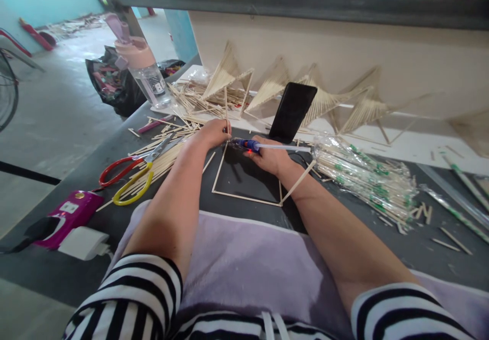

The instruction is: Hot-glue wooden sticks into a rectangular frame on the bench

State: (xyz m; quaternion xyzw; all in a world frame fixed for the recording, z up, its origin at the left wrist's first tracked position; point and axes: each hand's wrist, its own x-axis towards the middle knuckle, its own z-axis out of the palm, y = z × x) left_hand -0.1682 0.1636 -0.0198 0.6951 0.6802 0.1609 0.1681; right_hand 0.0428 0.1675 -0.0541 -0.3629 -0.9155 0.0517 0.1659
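My left hand (213, 132) pinches an upright thin wooden stick (226, 106) at the far left corner of a square stick frame (244, 196) that lies flat on the dark table. My right hand (270, 157) is closed round a blue glue gun (248, 145) with a red light, its tip pointing left at that same corner. A clear glue stick (284, 147) juts out of the gun's back to the right. Both hands nearly touch each other.
Red and yellow scissors (132, 173) lie on loose sticks at the left. Bags of packed sticks (362, 179) sit right. A black phone (292, 111) leans at the back among finished stick shapes (225, 77). A bottle (143, 70), a pink device (66, 216) and a white charger (82, 243) are left.
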